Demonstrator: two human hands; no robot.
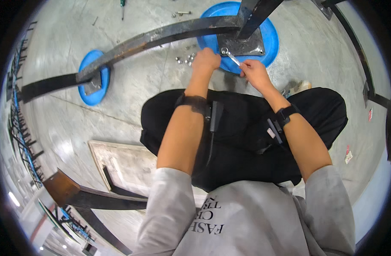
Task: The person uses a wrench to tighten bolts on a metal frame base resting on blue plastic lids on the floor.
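Observation:
My right hand (256, 73) is closed on the handle of a silver wrench (234, 59). The wrench's far end lies at a bolt (224, 50) in the near left corner of a dark metal base plate (241, 44). That plate rests on a round blue disc (271, 34) and carries a steel post (259, 18). My left hand (206, 59) is curled at the disc's near left edge, just left of the bolt. Its fingertips are turned away, so anything in them is hidden. Several loose nuts (191, 59) lie on the floor beside it.
A long dark steel beam (161, 36) runs leftward to a second blue disc (86, 97). Loose bolts (183, 13) and a screwdriver (122, 9) lie farther off. Behind at left are a pale board (131, 160) and another steel beam (97, 198). A frame (360, 51) stands at right.

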